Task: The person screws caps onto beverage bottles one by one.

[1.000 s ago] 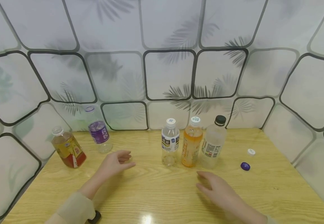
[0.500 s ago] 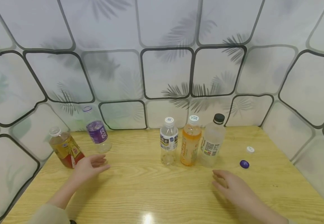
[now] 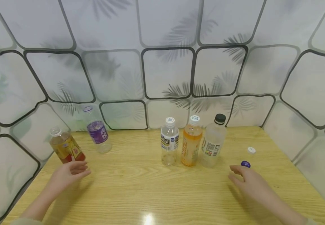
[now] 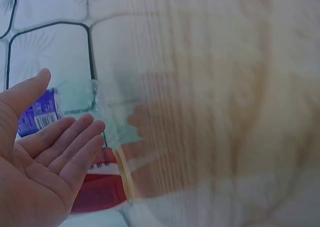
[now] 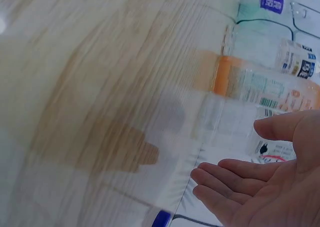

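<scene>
My left hand [image 3: 66, 175] hovers in front of an uncapped bottle of reddish-brown drink [image 3: 68, 147] with a yellow label, its relaxed fingers overlapping the bottle's base. In the left wrist view the palm [image 4: 40, 177] holds nothing. Behind stands an uncapped clear bottle [image 3: 98, 132] with a purple label. At the right, my right hand [image 3: 253, 184] is over the table, fingers loosely bent and holding nothing, partly covering a purple cap [image 3: 245, 164]. A white cap [image 3: 251, 150] lies just beyond it. In the right wrist view the fingers [image 5: 225, 179] are extended.
Three capped bottles stand mid-table: a clear one [image 3: 169, 143] with a white cap, an orange-labelled one [image 3: 191, 145] with a white cap, and a larger clear one [image 3: 213, 143] with a black cap. A patterned wall covering [image 3: 168, 75] rises behind the wooden table [image 3: 140, 190].
My left hand has moved left, from in front of the purple-labelled bottle to the reddish-brown drink. My right hand has moved right, away from the capped bottles to the purple cap.
</scene>
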A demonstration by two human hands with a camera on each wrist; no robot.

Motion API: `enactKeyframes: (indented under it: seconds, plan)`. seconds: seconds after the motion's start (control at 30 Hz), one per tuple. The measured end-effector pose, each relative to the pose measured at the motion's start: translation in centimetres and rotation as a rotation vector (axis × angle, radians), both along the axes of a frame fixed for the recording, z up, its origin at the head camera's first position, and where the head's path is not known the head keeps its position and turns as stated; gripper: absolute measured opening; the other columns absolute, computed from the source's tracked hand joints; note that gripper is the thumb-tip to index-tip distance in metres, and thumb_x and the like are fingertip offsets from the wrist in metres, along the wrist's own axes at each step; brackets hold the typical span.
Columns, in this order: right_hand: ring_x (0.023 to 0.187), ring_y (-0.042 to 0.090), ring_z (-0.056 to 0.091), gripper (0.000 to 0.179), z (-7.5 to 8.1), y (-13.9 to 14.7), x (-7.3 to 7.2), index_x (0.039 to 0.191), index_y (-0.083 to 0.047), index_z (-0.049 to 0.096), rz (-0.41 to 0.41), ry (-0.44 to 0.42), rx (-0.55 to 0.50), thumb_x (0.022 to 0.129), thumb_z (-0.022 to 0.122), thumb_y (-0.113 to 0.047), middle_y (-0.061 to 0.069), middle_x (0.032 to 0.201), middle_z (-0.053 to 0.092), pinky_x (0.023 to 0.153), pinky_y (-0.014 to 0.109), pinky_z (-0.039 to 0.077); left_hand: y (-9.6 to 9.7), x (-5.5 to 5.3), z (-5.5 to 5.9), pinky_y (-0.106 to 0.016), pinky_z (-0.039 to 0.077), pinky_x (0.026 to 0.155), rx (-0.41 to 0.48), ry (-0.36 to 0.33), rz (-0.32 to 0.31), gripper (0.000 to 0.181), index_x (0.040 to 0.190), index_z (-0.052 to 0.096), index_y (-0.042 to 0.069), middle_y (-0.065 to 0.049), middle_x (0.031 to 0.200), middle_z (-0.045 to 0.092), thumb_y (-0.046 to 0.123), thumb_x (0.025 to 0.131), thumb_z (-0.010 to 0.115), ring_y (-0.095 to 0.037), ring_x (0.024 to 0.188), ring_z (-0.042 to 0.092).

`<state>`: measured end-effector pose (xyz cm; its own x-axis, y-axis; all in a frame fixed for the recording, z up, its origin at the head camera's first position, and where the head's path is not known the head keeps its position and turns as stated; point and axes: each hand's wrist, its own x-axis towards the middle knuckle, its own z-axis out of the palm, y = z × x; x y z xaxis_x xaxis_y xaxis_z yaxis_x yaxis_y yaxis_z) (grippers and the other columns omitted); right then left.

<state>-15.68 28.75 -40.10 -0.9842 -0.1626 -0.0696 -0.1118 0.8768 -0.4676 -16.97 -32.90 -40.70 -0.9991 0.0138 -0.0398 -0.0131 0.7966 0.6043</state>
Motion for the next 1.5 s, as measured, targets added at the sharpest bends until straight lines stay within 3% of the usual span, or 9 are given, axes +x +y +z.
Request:
enactKeyframes:
  seconds: [0.27, 0.5, 0.77, 0.97, 1.07, 1.27, 1.5]
  plan:
    - [0.121, 0.057, 0.063, 0.058, 0.0, 2.8, -0.4, 0.141, 0.016, 0.055, -0.023, -0.011, 0.051, 0.111, 0.056, -0.034, 0.038, 0.14, 0.061, 0.096, 0.065, 0.056, -1.8, 0.5, 0.3, -0.066, 0.055, 0.1, -0.058, -0.013, 0.021, 0.06, 0.135, 0.061, -0.014, -0.031, 0.129, 0.071, 0.035, 0.103, 0.071, -0.045, 0.112, 0.074]
    - [0.123, 0.062, 0.059, 0.057, -0.1, 4.8, -1.0, 0.14, 0.015, 0.056, -0.065, 0.033, 0.085, 0.112, 0.054, -0.035, 0.04, 0.137, 0.061, 0.096, 0.072, 0.052, -3.3, 0.6, 0.4, -0.057, 0.062, 0.091, -0.086, 0.029, 0.05, 0.057, 0.132, 0.065, -0.012, -0.03, 0.124, 0.074, 0.035, 0.102, 0.072, -0.042, 0.104, 0.077]
    - [0.119, 0.063, 0.06, 0.054, -0.7, 7.2, -2.3, 0.136, 0.021, 0.054, -0.075, 0.058, 0.111, 0.111, 0.054, -0.028, 0.043, 0.132, 0.062, 0.096, 0.074, 0.05, -4.3, 0.5, 1.2, -0.068, 0.054, 0.094, -0.143, 0.023, 0.077, 0.057, 0.131, 0.068, -0.009, -0.03, 0.119, 0.075, 0.041, 0.103, 0.068, -0.049, 0.108, 0.074]
    - [0.117, 0.063, 0.061, 0.053, -0.7, 8.7, -3.0, 0.134, 0.023, 0.053, -0.077, 0.068, 0.121, 0.11, 0.053, -0.025, 0.045, 0.132, 0.06, 0.097, 0.074, 0.05, -5.7, 0.4, 0.7, -0.06, 0.06, 0.092, -0.12, 0.035, 0.08, 0.056, 0.13, 0.069, -0.01, -0.034, 0.127, 0.071, 0.04, 0.103, 0.07, -0.048, 0.108, 0.074]
    - [0.117, 0.064, 0.06, 0.055, -0.8, 9.3, -3.4, 0.134, 0.025, 0.052, -0.081, 0.063, 0.126, 0.111, 0.053, -0.025, 0.046, 0.132, 0.059, 0.096, 0.074, 0.051, -6.3, 0.4, 0.7, -0.063, 0.058, 0.092, -0.143, 0.047, 0.103, 0.058, 0.128, 0.069, -0.011, -0.033, 0.124, 0.072, 0.042, 0.103, 0.068, -0.051, 0.109, 0.072]
    - [0.118, 0.065, 0.058, 0.058, -0.6, 10.2, -4.2, 0.135, 0.026, 0.049, -0.106, 0.043, 0.136, 0.111, 0.052, -0.028, 0.047, 0.133, 0.056, 0.096, 0.074, 0.05, -7.3, 0.4, 1.4, -0.073, 0.047, 0.099, -0.169, -0.007, 0.184, 0.074, 0.135, 0.063, -0.013, -0.033, 0.127, 0.07, 0.054, 0.102, 0.062, -0.063, 0.128, 0.055]
    - [0.116, 0.067, 0.057, 0.06, -0.6, 11.3, -5.4, 0.134, 0.028, 0.047, -0.11, 0.048, 0.138, 0.109, 0.055, -0.026, 0.05, 0.131, 0.055, 0.093, 0.072, 0.053, -7.5, 0.3, 2.1, -0.076, 0.039, 0.108, -0.084, -0.08, 0.224, 0.093, 0.147, 0.039, -0.023, -0.037, 0.145, 0.051, 0.055, 0.102, 0.063, -0.064, 0.139, 0.044]
